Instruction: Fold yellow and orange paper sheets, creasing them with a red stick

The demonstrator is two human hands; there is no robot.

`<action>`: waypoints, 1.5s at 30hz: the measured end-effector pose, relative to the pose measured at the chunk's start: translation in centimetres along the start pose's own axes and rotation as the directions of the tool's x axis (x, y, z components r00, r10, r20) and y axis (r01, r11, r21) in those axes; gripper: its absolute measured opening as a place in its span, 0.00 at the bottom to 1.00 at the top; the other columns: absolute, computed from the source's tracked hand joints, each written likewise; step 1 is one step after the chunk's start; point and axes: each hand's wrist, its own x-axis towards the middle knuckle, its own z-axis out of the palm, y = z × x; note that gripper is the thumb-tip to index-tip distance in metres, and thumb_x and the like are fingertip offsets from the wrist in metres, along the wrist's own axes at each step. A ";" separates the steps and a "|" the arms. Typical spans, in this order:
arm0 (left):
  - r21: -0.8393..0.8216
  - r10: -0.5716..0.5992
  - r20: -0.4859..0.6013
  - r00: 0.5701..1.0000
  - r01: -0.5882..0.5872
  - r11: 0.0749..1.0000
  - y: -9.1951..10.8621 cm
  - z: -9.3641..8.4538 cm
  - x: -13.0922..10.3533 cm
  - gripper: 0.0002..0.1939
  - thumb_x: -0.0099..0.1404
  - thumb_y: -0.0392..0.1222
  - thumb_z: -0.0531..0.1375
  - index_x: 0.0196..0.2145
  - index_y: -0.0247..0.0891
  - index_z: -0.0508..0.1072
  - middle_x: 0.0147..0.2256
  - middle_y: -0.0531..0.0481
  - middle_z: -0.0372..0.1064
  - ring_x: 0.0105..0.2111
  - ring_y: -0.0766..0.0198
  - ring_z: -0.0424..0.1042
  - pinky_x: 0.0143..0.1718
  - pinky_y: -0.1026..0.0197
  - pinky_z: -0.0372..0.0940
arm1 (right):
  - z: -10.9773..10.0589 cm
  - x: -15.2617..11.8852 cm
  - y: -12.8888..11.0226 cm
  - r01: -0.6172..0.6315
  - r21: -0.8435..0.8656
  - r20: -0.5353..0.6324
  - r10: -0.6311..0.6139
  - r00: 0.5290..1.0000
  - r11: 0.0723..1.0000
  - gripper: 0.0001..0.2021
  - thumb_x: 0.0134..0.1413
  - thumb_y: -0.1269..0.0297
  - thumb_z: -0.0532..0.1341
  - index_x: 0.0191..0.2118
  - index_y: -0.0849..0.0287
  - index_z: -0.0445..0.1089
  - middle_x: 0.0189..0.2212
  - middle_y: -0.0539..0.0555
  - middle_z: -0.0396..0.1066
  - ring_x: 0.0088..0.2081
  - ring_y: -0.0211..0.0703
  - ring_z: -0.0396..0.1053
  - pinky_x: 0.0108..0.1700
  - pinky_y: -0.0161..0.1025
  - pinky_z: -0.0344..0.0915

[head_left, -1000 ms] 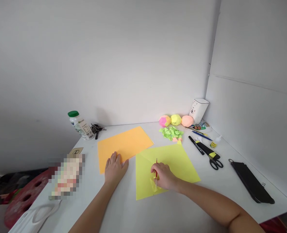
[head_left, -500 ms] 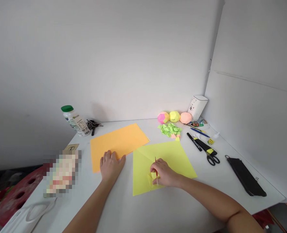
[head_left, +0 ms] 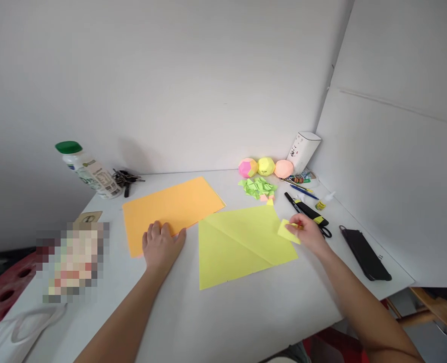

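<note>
My left hand [head_left: 163, 247] lies with its fingers spread on the lower edge of an orange sheet [head_left: 174, 204] and the white table. Pinched in my right hand [head_left: 307, 233] is a small yellow paper piece [head_left: 288, 231], held over the right edge of a large yellow sheet [head_left: 238, 242]. That sheet is flat, with a diagonal crease. Something thin and reddish shows at my right fingers, mostly hidden. Beyond the yellow sheet is a pile of green folded papers [head_left: 259, 187], with small pink pieces [head_left: 264, 198] beside it.
Three paper balls [head_left: 266, 166] line the wall. Behind my right hand are a black marker [head_left: 292, 201], a cutter [head_left: 310, 210], scissors [head_left: 325, 231] and a glue bottle [head_left: 323, 201]. A black case [head_left: 365, 254] lies right; a green-capped bottle [head_left: 94, 174] and keys [head_left: 127, 178] stand left.
My right hand has moved right and lifted the small yellow piece off the large yellow sheet. My left hand stays on the orange sheet. The view has shifted.
</note>
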 end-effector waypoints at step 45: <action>0.133 0.052 -0.022 0.998 -0.048 0.990 0.4 0.2 -0.2 0.28 0.64 0.52 0.46 0.51 0.27 0.67 0.58 0.30 0.57 0.62 0.44 0.52 0.60 0.48 0.48 | 4.8 1.2 0.4 -0.031 0.046 0.057 0.028 0.998 0.998 0.10 0.38 0.70 0.59 0.31 0.55 0.61 0.28 0.48 0.64 0.29 0.42 0.62 0.33 0.38 0.61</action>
